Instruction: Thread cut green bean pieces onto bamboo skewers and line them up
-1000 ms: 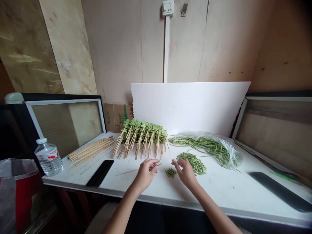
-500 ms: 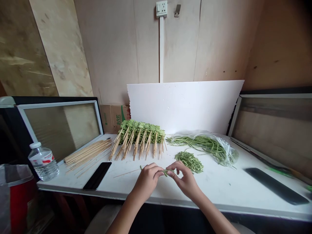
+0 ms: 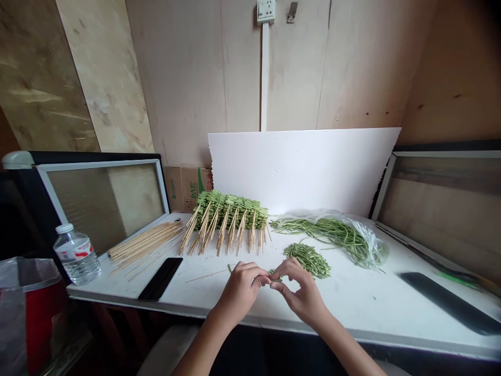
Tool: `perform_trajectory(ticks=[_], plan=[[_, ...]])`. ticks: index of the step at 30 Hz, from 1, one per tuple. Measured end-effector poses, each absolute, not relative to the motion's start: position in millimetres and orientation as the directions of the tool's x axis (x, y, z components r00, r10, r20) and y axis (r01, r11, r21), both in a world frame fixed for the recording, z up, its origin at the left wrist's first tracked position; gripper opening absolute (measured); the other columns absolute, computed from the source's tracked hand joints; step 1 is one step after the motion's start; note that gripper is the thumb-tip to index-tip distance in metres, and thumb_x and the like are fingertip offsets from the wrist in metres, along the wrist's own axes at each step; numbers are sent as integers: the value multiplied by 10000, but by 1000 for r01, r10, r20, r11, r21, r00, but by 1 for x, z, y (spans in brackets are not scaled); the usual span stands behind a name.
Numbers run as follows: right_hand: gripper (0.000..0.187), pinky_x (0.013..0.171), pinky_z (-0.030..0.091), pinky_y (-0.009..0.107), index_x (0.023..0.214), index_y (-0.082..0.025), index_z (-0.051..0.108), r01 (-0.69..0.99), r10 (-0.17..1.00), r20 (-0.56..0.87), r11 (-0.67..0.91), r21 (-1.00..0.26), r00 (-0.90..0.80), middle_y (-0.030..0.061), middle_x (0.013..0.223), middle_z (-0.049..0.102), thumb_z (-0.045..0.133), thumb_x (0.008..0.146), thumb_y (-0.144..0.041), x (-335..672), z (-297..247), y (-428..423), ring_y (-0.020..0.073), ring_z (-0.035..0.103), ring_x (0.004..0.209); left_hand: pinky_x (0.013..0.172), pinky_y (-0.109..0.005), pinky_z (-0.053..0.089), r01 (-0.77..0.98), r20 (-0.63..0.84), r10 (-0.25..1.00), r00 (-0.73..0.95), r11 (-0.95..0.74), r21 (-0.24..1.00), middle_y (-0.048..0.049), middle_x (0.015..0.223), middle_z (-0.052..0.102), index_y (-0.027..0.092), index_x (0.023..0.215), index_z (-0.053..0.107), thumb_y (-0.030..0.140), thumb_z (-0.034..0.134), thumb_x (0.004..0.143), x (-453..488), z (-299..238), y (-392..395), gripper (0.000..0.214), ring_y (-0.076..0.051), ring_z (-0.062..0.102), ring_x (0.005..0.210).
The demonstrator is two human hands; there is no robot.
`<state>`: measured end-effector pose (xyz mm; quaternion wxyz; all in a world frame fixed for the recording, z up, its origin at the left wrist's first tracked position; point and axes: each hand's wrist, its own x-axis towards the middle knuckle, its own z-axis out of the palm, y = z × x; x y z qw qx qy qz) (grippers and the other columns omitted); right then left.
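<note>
My left hand (image 3: pixel 240 288) and my right hand (image 3: pixel 300 292) meet over the front of the white table (image 3: pixel 352 303). Both pinch short green bean pieces (image 3: pixel 274 278) between the fingertips; the left hand also grips a thin bamboo skewer (image 3: pixel 207 274) that sticks out to the left. Just behind my right hand lies a small heap of cut bean pieces (image 3: pixel 308 259). Further back sits a stack of finished bean skewers (image 3: pixel 227 216), sticks pointing toward me.
Bare skewers (image 3: pixel 144 243) lie at the left, with a black phone (image 3: pixel 160 278) and a water bottle (image 3: pixel 77 254) near the edge. A plastic bag of long beans (image 3: pixel 340 236) lies at right, a dark knife (image 3: pixel 450 303) beyond it. A white foam board (image 3: pixel 301 167) leans behind.
One second ago my hands were apart, the right one reaching at loose bean pieces on the table. They have since come together, holding bean pieces and the skewer between them.
</note>
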<state>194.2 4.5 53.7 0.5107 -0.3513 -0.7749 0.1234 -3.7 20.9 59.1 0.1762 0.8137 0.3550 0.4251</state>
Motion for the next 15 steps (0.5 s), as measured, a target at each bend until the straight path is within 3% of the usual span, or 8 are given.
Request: perform_trajectory(ticks=[5, 9, 12, 15], plan=[[206, 758, 425, 373, 819, -238, 628, 464, 676, 709, 703, -539, -201, 37, 802, 660, 544, 952, -106, 186, 54, -1, 234, 520, 830, 826, -311, 421, 415, 554, 734, 393, -679, 606, -12, 788, 745, 218, 782, 759, 75, 629, 915, 1, 55, 19, 235, -183, 606, 779], [231, 776, 449, 371, 784, -242, 639, 396, 712, 665, 690, -605, -225, 31, 773, 655, 539, 930, -94, 181, 53, -8, 234, 540, 842, 770, -290, 465, 310, 519, 773, 365, -626, 715, -23, 735, 725, 197, 739, 749, 21, 576, 854, 0, 56, 20, 272, -178, 634, 743], [198, 809, 466, 388, 795, -254, 693, 380, 710, 669, 694, -611, -221, 36, 795, 691, 590, 948, -180, 184, 54, -4, 241, 569, 857, 732, -289, 506, 199, 461, 817, 345, -544, 815, -47, 749, 745, 178, 793, 757, 122, 590, 900, -5, 57, 25, 206, -186, 682, 714], [154, 807, 466, 412, 870, -271, 774, 493, 748, 658, 605, -625, -85, 58, 840, 729, 685, 932, -380, 198, 49, 15, 268, 587, 865, 823, -338, 529, 114, 383, 863, 328, -439, 891, -76, 787, 785, 172, 897, 723, 347, 610, 975, -10, 55, 31, 223, -225, 740, 787]])
